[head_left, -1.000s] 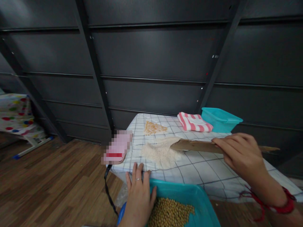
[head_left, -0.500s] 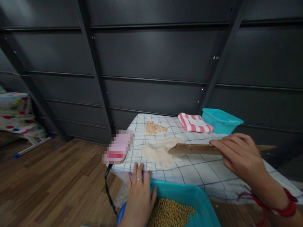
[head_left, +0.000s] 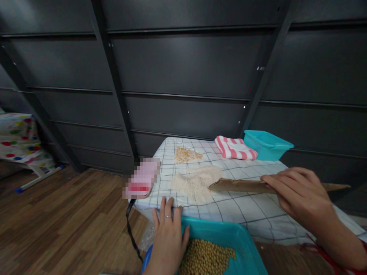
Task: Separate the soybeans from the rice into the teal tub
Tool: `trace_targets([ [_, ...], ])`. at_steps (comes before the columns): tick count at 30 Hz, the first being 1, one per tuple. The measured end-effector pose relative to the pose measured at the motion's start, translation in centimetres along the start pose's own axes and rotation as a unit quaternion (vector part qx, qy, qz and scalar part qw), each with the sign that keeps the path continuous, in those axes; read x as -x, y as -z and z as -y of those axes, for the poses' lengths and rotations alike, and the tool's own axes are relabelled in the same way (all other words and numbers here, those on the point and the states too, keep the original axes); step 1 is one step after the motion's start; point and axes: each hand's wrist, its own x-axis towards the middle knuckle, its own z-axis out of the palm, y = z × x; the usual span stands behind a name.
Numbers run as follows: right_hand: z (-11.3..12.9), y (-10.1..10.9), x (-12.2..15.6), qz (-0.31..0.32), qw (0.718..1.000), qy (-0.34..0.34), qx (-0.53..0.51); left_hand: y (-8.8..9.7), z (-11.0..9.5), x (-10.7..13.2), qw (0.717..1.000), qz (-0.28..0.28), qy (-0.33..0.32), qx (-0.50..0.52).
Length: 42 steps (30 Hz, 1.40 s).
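My right hand (head_left: 301, 194) is closed round a flat brown piece of cardboard (head_left: 241, 185), whose tip touches the right side of a pile of white grains (head_left: 195, 182) on the checked tablecloth (head_left: 252, 210). My left hand (head_left: 169, 233), with a ring, grips the near-left rim of a teal tray (head_left: 229, 233) that holds yellow beans (head_left: 205, 258) at the table's front edge. A smaller heap of yellowish grains (head_left: 186, 154) lies farther back.
A folded red-and-white striped cloth (head_left: 235, 148) and a second teal tub (head_left: 266, 144) sit at the table's far right. A blurred pink object (head_left: 142, 178) with a black strap hangs at the left edge. Dark metal panels stand behind; wooden floor and a dotted cloth (head_left: 18, 139) lie left.
My right hand has drawn the cardboard down and to the right, from across the white pile to its right edge. My left hand and the tray have stayed put.
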Motion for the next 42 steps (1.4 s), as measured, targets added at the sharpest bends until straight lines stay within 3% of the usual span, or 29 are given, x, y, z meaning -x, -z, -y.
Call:
trace_targets([
  [20,0.0,1.9,1.0,0.053,0.998,0.001,-0.033,0.1,0.4,-0.1,1.000,-0.004,-0.004,0.001],
  [42,1.1,3.2,-0.8,0.023,0.998,0.013,-0.058,-0.3,0.4,0.1,1.000,-0.022,-0.016,-0.015],
])
